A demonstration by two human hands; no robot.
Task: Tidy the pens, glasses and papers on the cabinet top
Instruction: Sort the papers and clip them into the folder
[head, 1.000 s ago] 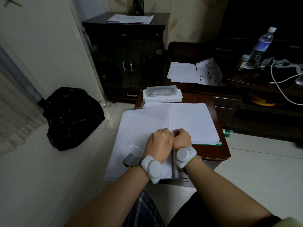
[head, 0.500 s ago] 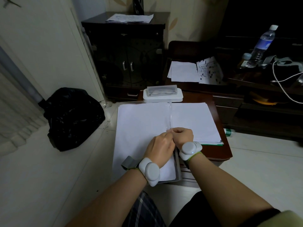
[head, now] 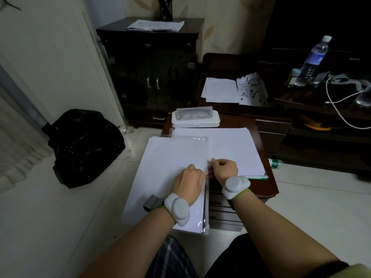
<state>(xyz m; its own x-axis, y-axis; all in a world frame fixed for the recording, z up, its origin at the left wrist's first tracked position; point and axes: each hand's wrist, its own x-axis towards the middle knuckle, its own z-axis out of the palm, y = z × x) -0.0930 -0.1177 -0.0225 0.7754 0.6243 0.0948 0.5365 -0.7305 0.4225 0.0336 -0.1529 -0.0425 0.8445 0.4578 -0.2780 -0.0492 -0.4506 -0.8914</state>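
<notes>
Closest in, both hands are working on a clear plastic sleeve point(head: 192, 197) stuffed with white sheets, which hangs off the near-left edge of the small brown counter point(head: 267, 183). The left hand point(head: 188, 185) rests on top of it with fingers curled down at its right edge, and the right hand point(head: 223, 168) pinches that same glossy edge with its fingers pressed together. Each wrist has a white puck-shaped band.

Just right of the sleeve there's one stack of plain white paper point(head: 230, 149) lying flat on the counter, with a green sheet poking out at the bottom. Past that, at the far end, one white flat case point(head: 195, 122) with a see-through glasses case point(head: 193, 113) sitting on top.

Further back: two loose paper piles on the dark low unit point(head: 297, 109), one blank point(head: 219, 90), one printed point(head: 252, 88), plus one water bottle point(head: 314, 57). The tall black cabinet point(head: 152, 63) has another sheaf of papers point(head: 155, 25) and a dark pen holder point(head: 165, 7). One black rubbish bag point(head: 84, 145) sits on the floor.
</notes>
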